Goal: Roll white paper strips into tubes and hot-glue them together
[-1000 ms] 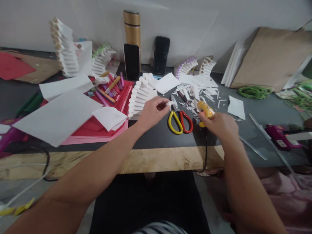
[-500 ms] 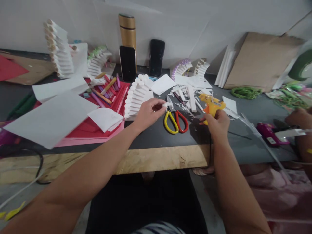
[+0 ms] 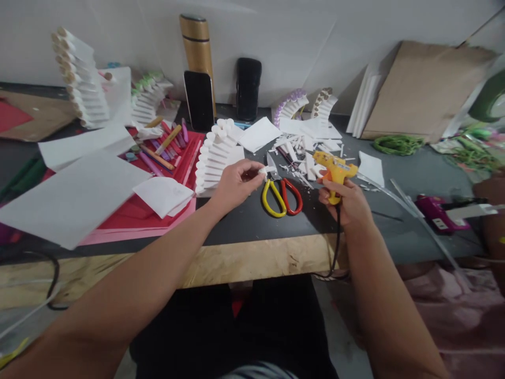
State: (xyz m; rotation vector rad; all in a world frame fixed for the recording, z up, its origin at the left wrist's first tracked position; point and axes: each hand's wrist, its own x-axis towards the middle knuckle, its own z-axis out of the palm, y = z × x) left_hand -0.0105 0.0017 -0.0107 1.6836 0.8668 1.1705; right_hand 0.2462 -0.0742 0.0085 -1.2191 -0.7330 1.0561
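Note:
Between the thumb and fingers of my left hand [image 3: 239, 184] is a small white rolled paper piece [image 3: 265, 170]. My right hand [image 3: 349, 202] is wrapped round the handle of a yellow glue gun [image 3: 334, 169]; its nozzle points left, and a clear glue stick runs out of its back. On the table between my hands lie scissors [image 3: 282, 197] with one yellow and one red handle loop. Just behind my left hand stands a curved row of white paper rolls [image 3: 216, 152]. White paper scraps [image 3: 295, 152] are strewn beyond the scissors.
Red sheets with coloured paper rolls [image 3: 169, 142] and white sheets [image 3: 79, 195] cover the left side. A gold flask [image 3: 197, 42] and two phones [image 3: 199, 100] stand at the back. Green cord [image 3: 398, 144] and a purple power socket [image 3: 442, 215] lie right, near another person's arm.
My right hand has tightened its hold on the glue gun, which has shifted slightly left in view. My left hand still pinches the white piece. The camera has moved slightly.

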